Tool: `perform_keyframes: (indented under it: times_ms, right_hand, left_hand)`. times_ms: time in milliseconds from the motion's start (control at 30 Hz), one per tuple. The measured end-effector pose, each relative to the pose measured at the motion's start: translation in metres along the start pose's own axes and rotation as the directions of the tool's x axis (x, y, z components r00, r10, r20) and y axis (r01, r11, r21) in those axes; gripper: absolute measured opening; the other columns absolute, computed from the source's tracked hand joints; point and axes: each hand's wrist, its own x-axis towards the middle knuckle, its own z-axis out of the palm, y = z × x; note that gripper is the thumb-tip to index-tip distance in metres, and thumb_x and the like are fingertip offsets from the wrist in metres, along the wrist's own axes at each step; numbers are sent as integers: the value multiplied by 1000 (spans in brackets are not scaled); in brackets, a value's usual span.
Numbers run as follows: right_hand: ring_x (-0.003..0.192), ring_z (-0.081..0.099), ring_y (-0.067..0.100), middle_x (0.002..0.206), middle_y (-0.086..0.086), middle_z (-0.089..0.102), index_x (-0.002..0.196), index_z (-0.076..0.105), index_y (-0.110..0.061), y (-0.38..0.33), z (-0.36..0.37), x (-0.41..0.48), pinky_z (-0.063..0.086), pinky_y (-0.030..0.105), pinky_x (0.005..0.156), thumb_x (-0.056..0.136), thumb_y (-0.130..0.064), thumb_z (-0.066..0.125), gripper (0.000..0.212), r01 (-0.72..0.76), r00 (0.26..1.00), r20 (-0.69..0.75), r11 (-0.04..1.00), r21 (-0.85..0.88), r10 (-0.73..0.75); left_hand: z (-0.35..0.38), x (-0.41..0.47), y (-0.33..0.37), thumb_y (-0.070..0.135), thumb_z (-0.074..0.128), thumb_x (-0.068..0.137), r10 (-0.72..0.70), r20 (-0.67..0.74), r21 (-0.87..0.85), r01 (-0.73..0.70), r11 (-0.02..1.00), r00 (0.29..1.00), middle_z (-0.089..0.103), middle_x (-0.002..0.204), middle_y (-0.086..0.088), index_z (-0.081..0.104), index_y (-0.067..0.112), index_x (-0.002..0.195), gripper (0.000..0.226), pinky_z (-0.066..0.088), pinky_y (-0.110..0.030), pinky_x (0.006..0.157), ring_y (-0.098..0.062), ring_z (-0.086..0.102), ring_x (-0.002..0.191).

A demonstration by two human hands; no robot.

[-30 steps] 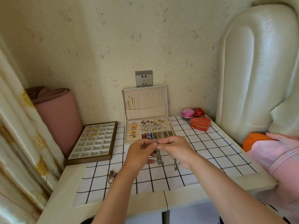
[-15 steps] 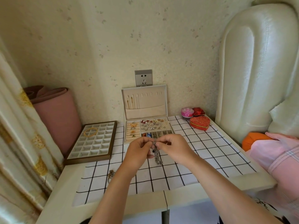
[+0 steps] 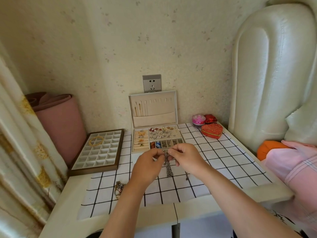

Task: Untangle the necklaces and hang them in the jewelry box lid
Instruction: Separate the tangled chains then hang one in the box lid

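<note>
My left hand and my right hand meet above the checked cloth, just in front of the open jewelry box. Both pinch the top of a tangled silver necklace bundle, whose chains hang down between them; one strand end dangles below my right wrist. The box's upright lid shows a row of hooks, with thin gold chains hanging at its left side. Another tangled clump of necklaces lies on the cloth by my left forearm.
A brown compartment tray holding a gold bangle sits to the left. A red heart-shaped box, a pink round box and a small red box stand at the back right. A pink rolled mat and a curtain flank the table's left.
My hands have lifted slightly and drawn close together near the box front. The silver bundle has gathered into one hanging clump between my fingertips.
</note>
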Motion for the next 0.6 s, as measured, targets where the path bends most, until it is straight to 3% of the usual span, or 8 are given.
perform_keyframes:
  times_ms: [133, 267, 367, 500, 567, 600]
  right_hand:
    - [55, 55, 5, 78, -9, 66, 94, 66, -23, 2, 3, -1, 46, 21, 53, 103, -26, 53, 16, 39, 998, 62, 994, -104, -33]
    - [75, 61, 16, 85, -4, 61, 103, 61, -22, 3, 3, -5, 50, 38, 69, 105, -35, 44, 22, 135, 983, 168, 904, -405, -71]
    - [79, 59, 25, 90, 7, 61, 101, 56, -16, -2, 4, -7, 47, 43, 69, 105, -32, 38, 25, 198, 956, 289, 831, -520, -47]
    - [74, 54, 17, 88, 0, 58, 85, 49, -24, -8, 0, -8, 41, 35, 65, 100, -31, 45, 17, 196, 931, 361, 755, -625, 57]
    - [85, 59, 19, 94, -3, 62, 88, 57, -23, -7, -4, -9, 46, 34, 76, 94, -33, 52, 12, 259, 947, 321, 668, -698, -32]
    - [87, 60, 18, 94, -6, 64, 87, 61, -24, -4, -5, -9, 46, 33, 80, 92, -33, 55, 12, 266, 954, 288, 672, -691, -82]
  left_hand:
    - [-1, 0, -1, 38, 69, 88, 13, -24, -33, -14, 999, 1000, 69, 83, 19, 74, 40, 80, 10, 50, -31, 72, 2, 55, 66]
    - [-3, 0, -3, 38, 71, 82, 9, -20, 123, -6, 992, 1000, 66, 81, 24, 69, 42, 75, 8, 49, -27, 69, 2, 57, 69]
    - [-3, -1, -2, 30, 67, 78, -21, -53, 104, 27, 994, 998, 65, 81, 21, 65, 38, 72, 11, 48, -29, 69, -3, 57, 71]
    - [1, -4, -1, 29, 63, 82, 10, 14, 172, -12, 985, 1000, 63, 85, 16, 60, 35, 76, 9, 47, -28, 68, -5, 56, 73]
    - [3, -4, 0, 31, 61, 86, 12, 77, 255, -31, 967, 997, 62, 88, 15, 60, 34, 82, 5, 42, -24, 65, -3, 55, 78]
    - [3, -4, 0, 32, 59, 88, -16, 122, 289, -20, 957, 992, 62, 90, 14, 60, 33, 85, 4, 40, -23, 64, -3, 55, 81]
